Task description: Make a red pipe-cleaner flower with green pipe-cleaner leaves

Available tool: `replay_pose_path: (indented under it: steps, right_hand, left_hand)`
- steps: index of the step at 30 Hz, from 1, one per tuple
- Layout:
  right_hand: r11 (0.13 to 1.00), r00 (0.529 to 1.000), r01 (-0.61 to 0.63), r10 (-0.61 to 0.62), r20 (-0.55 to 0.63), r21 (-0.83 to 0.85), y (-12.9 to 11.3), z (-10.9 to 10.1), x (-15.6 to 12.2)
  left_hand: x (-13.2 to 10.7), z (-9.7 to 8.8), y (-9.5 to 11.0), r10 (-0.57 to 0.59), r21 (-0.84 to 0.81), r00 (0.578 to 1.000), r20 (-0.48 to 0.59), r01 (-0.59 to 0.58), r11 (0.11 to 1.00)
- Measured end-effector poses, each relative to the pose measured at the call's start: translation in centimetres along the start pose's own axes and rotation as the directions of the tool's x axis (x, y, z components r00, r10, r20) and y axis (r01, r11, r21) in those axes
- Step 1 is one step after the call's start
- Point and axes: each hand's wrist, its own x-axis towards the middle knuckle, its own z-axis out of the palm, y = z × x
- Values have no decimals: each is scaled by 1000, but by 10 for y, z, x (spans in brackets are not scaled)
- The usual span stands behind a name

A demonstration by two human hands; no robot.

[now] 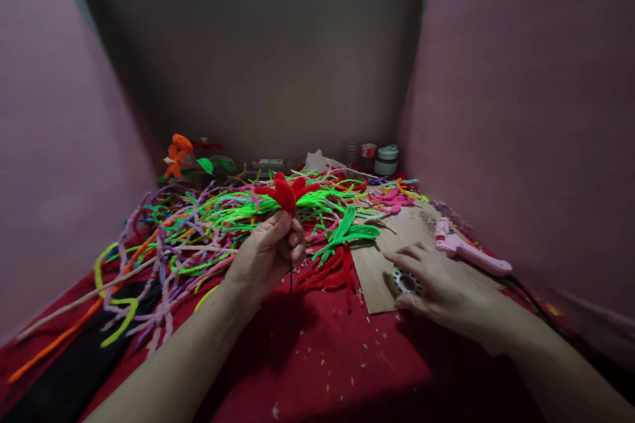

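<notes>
My left hand (pixel 268 251) is closed around the base of a red pipe-cleaner flower (pixel 286 192), its petals spreading above the fingers. A thin dark stem (pixel 291 279) sticks out below that hand. At the right, my right hand (pixel 439 281) has its thumb and fingers around a tape roll (pixel 405 281) with a white, holed core, over the wooden board (pixel 370 277). Green pipe-cleaner leaves (pixel 347 232) lie between the two hands, with red pipe cleaners (pixel 332 274) just below them.
Loose pipe cleaners (pixel 198 238) in many colours cover the table's left and back. A pink glue gun (pixel 469 251) lies on the board's right side. Orange flowers (pixel 177 155) stand at the back left, and a lidded container (pixel 386 160) at the back right. Scraps dot the red cloth (pixel 302 370).
</notes>
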Motion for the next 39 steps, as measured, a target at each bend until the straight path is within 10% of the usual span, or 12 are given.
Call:
replay_pose_path:
  steps: [9, 15, 24, 39]
  right_hand:
    - [939, 988, -88, 124, -88, 333, 0, 1, -10]
    - [503, 993, -3, 106, -59, 864, -22, -7, 15]
    - [-54, 999, -38, -19, 37, 998, -46, -2, 60]
    - [-181, 962, -239, -177, 207, 954, -54, 17, 81]
  left_hand:
    - [-3, 7, -5, -47, 11, 999, -13, 47, 999]
    - [-7, 13, -2, -69, -43, 998, 2, 69, 997]
    - [-6, 7, 0, -64, -115, 997, 36, 68, 991]
    - [-7, 14, 2, 18, -114, 999, 50, -12, 993]
